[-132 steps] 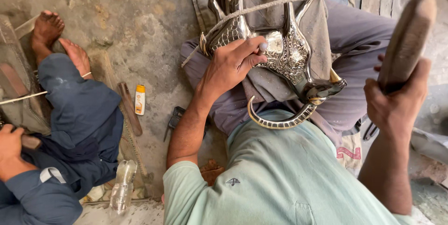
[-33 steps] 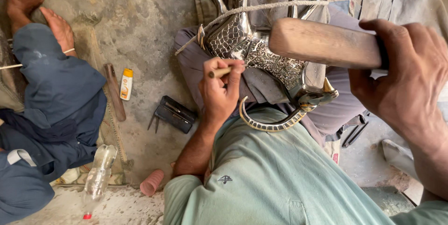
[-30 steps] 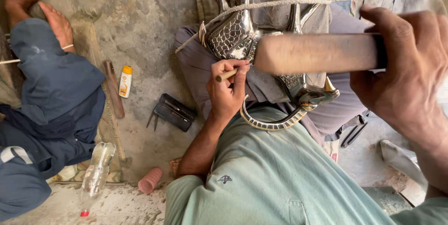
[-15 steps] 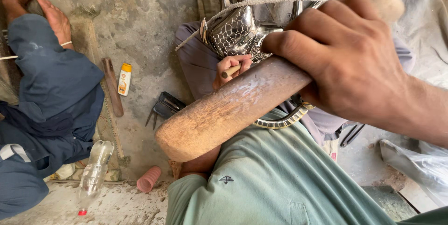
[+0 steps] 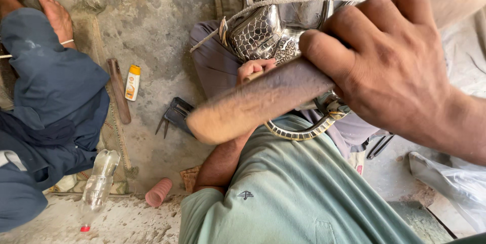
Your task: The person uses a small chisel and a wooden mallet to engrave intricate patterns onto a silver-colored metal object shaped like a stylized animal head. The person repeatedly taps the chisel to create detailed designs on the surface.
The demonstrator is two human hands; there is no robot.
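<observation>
Silver embossed metal piece (image 5: 263, 34) on lap, tied w/ cord (image 5: 283, 2). Right hand (image 5: 390, 67) fisted round wooden mallet (image 5: 253, 105), poised over it. Left hand (image 5: 255, 68) pinches small punch (mostly hidden) against piece. Scale pattern partly chased; remainder hidden, extent unclear.

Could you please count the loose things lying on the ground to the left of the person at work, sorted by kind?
Clear plastic bottle: 1
Small yellow and white tube: 1
Wooden stick: 1
Dark metal pronged tool: 1
Pink ribbed cup: 1
Total: 5
</observation>
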